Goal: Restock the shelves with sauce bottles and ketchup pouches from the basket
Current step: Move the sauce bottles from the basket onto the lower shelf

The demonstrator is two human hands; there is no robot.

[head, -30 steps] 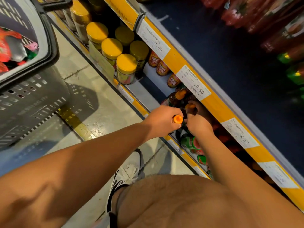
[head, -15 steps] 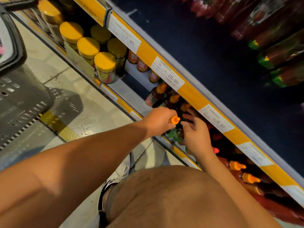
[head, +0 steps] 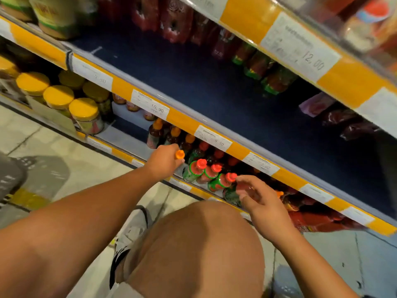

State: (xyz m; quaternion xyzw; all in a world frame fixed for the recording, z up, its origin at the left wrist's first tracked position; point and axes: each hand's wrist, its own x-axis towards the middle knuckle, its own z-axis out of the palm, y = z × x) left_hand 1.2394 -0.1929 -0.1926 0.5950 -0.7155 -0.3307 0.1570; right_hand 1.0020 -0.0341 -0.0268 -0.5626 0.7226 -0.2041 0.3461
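Observation:
My left hand (head: 164, 161) grips an orange-capped sauce bottle (head: 180, 154) at the front of the lowest shelf (head: 122, 154); only the bottle's cap shows past my fingers. More orange-capped bottles (head: 155, 134) stand behind it. To the right stands a row of red-capped bottles (head: 196, 169) with green labels. My right hand (head: 255, 195) hovers over that row with loosely curled fingers, its fingertips close to one red cap (head: 231, 177), holding nothing. Red pouches (head: 315, 220) lie further right on the same shelf. The basket (head: 8, 179) shows only as a grey corner at the left edge.
Yellow-lidded jars (head: 84, 114) fill the shelf's left part. The dark blue middle shelf (head: 214, 91) is mostly bare, with bottles and pouches at its back. Price strips run along each shelf edge. My bent knee (head: 197, 244) is below the hands, over the tiled floor (head: 71, 168).
The view has swung up and right, so the basket has nearly left the frame. My right hand drew back from the orange-capped bottles and moved right over the red-capped row. My left hand still holds its bottle.

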